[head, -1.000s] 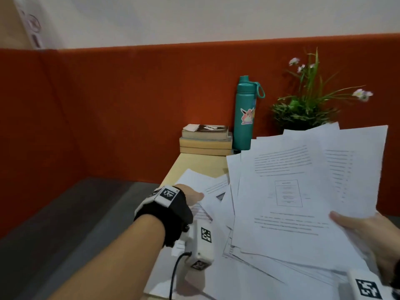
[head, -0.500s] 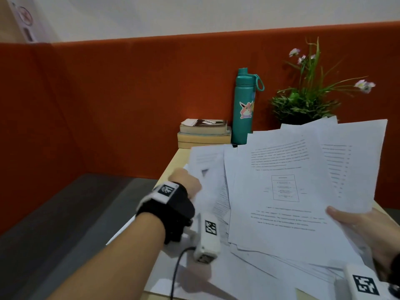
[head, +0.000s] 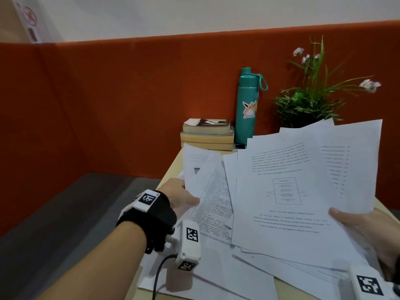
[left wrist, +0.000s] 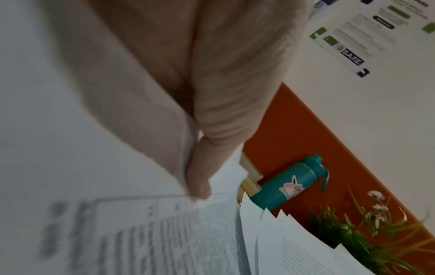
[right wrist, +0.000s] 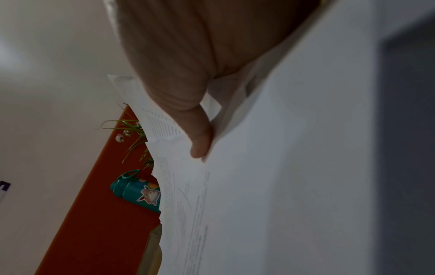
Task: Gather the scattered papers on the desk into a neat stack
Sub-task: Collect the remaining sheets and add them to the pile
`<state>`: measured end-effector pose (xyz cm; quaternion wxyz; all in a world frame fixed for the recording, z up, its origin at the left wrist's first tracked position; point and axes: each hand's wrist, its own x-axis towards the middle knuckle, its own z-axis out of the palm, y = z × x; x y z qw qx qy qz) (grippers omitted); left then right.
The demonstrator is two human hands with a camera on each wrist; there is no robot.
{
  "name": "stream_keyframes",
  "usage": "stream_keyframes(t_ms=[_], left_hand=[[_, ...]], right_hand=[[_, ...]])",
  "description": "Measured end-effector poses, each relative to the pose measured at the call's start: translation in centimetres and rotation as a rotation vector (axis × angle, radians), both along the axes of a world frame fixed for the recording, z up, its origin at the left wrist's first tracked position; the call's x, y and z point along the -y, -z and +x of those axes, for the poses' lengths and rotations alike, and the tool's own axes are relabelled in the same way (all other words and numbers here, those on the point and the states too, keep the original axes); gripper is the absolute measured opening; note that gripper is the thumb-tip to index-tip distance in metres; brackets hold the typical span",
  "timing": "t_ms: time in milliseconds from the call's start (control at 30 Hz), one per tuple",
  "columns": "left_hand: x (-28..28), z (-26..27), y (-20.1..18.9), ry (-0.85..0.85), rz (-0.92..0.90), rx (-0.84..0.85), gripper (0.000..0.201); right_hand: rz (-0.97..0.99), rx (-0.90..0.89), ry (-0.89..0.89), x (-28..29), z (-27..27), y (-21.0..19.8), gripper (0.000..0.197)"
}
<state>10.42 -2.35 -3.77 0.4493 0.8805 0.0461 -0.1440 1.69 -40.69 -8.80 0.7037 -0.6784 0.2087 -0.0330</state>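
A fanned bundle of white printed papers (head: 287, 191) is held tilted above the desk (head: 173, 169). My right hand (head: 359, 230) grips its lower right edge, thumb on top; the right wrist view shows that hand (right wrist: 200, 137) pinching the papers (right wrist: 282, 167). At the left, my left hand (head: 184, 198) pinches a couple of lifted sheets (head: 201, 169) by their left edge, thumb on the printed face. Close up, the left hand (left wrist: 197, 188) presses a blurred text sheet (left wrist: 141, 232). More loose sheets (head: 216, 273) lie flat on the desk below.
At the back of the desk stand a stack of books (head: 207, 135), a teal water bottle (head: 247, 107) with a sticker, and a potted plant (head: 311, 100). An orange partition (head: 129, 105) runs behind. Grey floor (head: 75, 208) lies left of the desk edge.
My left hand went from resting on sheets lying on the desk to pinching them and lifting them up toward the bundle. The right hand kept its hold on the bundle.
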Motion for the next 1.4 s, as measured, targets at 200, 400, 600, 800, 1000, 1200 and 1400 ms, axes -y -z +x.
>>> stream_keyframes(t_ms=[200, 400, 600, 800, 1000, 1200, 1400], left_hand=[[0.9, -0.6, -0.8, 0.067, -0.082, 0.157, 0.041], [1.1, -0.3, -3.6, -0.109, 0.055, 0.391, 0.035], [2.7, -1.3, -9.8, -0.112, 0.166, 0.741, 0.021], [1.6, -1.8, -13.4, -0.17, 0.08, 0.894, 0.024], [0.5, -3.0, -18.5, -0.189, 0.151, 1.237, 0.032], [2.5, -1.1, -14.5, -0.1, -0.04, 0.864, 0.012], [4.1, 0.6, -4.2, -0.032, -0.124, 0.367, 0.043]], right_hand=[[0.02, -0.011, 0.009, -1.8, -0.7, -1.9, 0.071], [-0.025, 0.029, 0.055, -2.5, -0.8, -3.0, 0.038], [-0.049, 0.096, 0.057, -4.1, -0.3, -4.1, 0.032], [0.065, 0.097, 0.087, -4.9, 0.2, -4.0, 0.039], [0.016, 0.107, 0.125, -5.6, 0.7, -4.5, 0.033], [0.099, 0.146, 0.097, -6.4, 1.1, -4.7, 0.04], [0.18, 0.214, 0.009, -6.3, 0.5, -5.7, 0.029]])
